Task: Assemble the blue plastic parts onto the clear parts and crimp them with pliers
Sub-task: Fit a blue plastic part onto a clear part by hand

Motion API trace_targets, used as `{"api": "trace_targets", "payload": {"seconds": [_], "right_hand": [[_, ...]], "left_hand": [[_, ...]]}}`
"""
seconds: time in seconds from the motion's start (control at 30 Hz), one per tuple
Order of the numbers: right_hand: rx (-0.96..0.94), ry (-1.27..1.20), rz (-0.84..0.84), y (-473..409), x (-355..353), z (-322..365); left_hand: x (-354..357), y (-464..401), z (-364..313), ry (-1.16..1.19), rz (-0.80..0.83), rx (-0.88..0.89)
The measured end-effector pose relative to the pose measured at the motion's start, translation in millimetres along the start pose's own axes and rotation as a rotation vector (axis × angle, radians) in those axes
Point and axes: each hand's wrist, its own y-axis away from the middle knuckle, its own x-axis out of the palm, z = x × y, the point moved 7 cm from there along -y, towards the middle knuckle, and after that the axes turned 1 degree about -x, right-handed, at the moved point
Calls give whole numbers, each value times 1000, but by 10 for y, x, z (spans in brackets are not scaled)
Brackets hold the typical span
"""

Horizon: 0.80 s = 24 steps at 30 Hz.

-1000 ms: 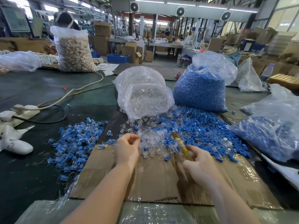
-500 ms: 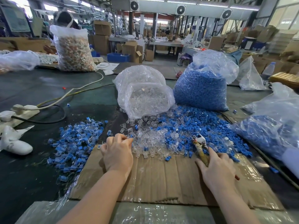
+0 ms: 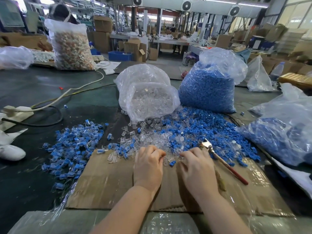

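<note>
Loose clear parts (image 3: 152,139) and blue parts (image 3: 199,129) are spilled together at the far edge of a cardboard sheet (image 3: 108,179). My left hand (image 3: 148,166) and my right hand (image 3: 197,168) sit side by side at the near edge of that heap. Their fingers curl down among the clear parts. The fingertips are hidden, so any held part is out of sight. The pliers (image 3: 224,162), with a red handle, lie on the cardboard just right of my right hand, and neither hand touches them. Assembled blue-and-clear pieces (image 3: 74,146) are heaped at the left.
A bag of clear parts (image 3: 148,97) and a bag of blue parts (image 3: 207,88) stand behind the heap. Another bag of blue parts (image 3: 283,135) lies at the right. White cables (image 3: 70,92) and a power strip (image 3: 18,110) cross the dark table at the left.
My right hand laid the pliers down on the cardboard and moved left to the heap. My left hand swung out to the left and then came back to the clear parts.
</note>
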Motion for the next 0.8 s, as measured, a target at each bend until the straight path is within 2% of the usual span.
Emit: {"api": "trace_targets", "payload": {"seconds": [0.1, 0.33, 0.43, 0.57, 0.8], "right_hand": [[14, -58, 113, -21, 225, 25], [43, -181, 41, -7, 336, 12], [68, -212, 45, 16, 353, -20], [87, -211, 49, 40, 351, -29], [66, -166, 68, 30, 355, 15]], "left_hand": [[-28, 20, 12, -20, -26, 23], [60, 45, 58, -71, 75, 15], [48, 55, 72, -58, 63, 11], [-16, 82, 53, -1, 15, 6], [49, 90, 39, -60, 132, 30]]}}
